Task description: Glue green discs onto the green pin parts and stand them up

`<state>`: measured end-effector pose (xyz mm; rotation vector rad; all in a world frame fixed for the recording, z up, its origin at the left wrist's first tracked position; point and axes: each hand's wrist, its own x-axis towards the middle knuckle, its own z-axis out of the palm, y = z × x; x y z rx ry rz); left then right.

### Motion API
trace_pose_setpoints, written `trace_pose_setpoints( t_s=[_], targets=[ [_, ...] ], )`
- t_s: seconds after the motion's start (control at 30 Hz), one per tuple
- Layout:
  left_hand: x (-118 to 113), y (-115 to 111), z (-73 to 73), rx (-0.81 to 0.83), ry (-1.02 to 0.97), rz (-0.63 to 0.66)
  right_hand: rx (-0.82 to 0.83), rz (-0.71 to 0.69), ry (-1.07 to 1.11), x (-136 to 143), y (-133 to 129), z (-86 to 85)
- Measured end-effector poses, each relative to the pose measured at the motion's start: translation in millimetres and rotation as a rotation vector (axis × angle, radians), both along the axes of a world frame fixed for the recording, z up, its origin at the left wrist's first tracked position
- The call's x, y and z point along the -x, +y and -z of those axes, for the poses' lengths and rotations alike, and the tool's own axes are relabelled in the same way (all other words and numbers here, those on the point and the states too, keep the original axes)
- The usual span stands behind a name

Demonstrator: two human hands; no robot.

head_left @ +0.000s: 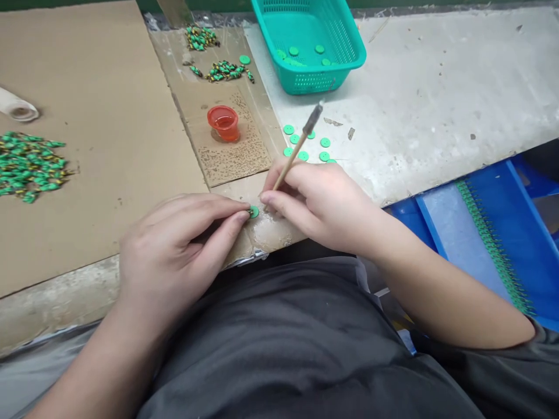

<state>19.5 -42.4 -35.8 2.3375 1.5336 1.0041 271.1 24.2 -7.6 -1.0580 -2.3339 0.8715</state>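
Now, clock positions from the held green disc: worktable [419, 99] spans the view; left hand [174, 244] enters from seven o'clock, palm down, thumb and forefinger pinched together at the disc's left edge; right hand [323, 203] enters from four o'clock, wrist low, fingers curled and closed around a stick; teal basket [301, 81] at one o'clock, discs inside; stick [293, 158] slants up toward one o'clock, dark end uppermost, lower-end contact unclear; red cup [224, 123] at eleven o'clock; green disc [254, 212] at the table's near edge, between the hands.
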Motion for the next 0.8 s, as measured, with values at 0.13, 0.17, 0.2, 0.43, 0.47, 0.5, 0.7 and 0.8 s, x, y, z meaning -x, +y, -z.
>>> trace_pose_setpoints(
  t_s=[0.13,0.17,0.2,0.43,0.47,0.5,0.7,0.8],
  targets=[
    [-2.4,-1.7,-1.0,0.025,-0.003,-0.020,-0.052,-0.061,0.070,7.7,4.9,14.5],
    [-2.7,-2.1,-0.9,0.030,-0.002,-0.027,-0.056,-0.081,0.078,9.0,6.0,16.8],
    [-2.8,-2.5,-0.7,0.032,-0.002,-0.033,-0.060,-0.100,0.089,9.8,7.0,18.4],
    [0.3,-0.7,3.5,0.008,-0.007,-0.031,-0.049,-0.130,0.020,13.5,13.7,14.7],
    [0.1,-0.8,3.5,0.004,-0.006,-0.030,-0.043,-0.130,0.005,14.3,14.5,13.4],
    [-0.5,-1.2,3.1,0.001,-0.006,-0.032,-0.037,-0.133,-0.005,15.1,15.3,12.1],
    [-4.5,-3.2,-0.5,0.023,-0.011,-0.054,-0.019,-0.182,-0.050,21.4,19.9,6.6],
    [-2.3,-0.7,1.3,0.017,0.010,-0.039,-0.009,-0.198,-0.045,24.4,20.8,5.1]
  ],
)
